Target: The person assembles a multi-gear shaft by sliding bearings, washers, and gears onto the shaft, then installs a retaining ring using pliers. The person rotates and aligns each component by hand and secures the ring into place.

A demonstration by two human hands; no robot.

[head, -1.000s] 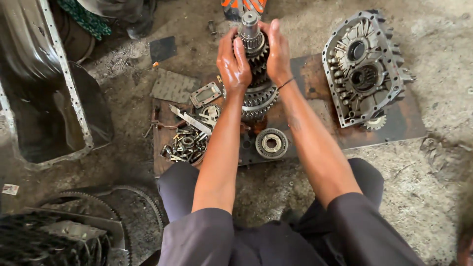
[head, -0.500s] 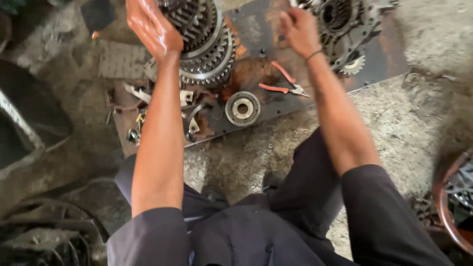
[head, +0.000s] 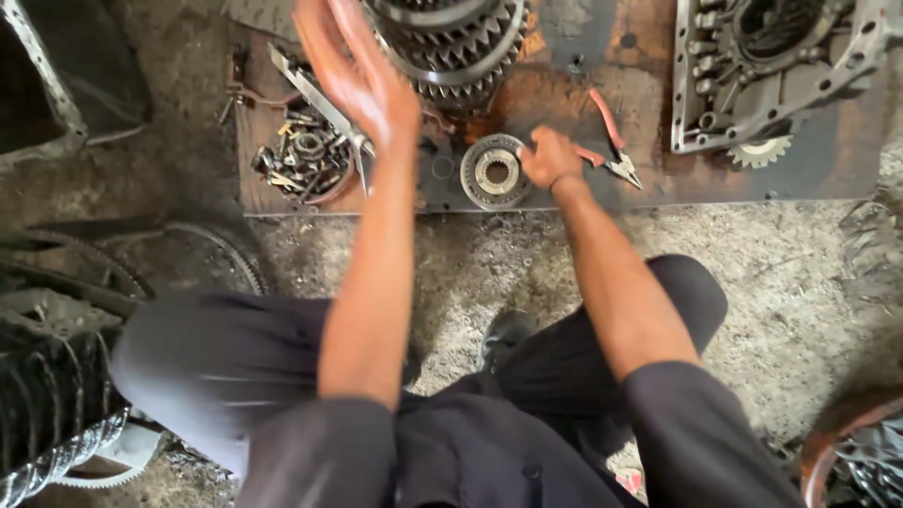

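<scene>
Ring gear (head: pixel 493 171) is lying flat, touched at its right edge by curled right hand (head: pixel 550 157); left hand (head: pixel 362 80) is spread open, empty.

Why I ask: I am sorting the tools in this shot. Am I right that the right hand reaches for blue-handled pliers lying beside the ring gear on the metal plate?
Not quite: the head view shows the pliers have red handles, not blue. The rest holds: the right hand is at their handles, beside the ring gear on the metal plate.
</scene>
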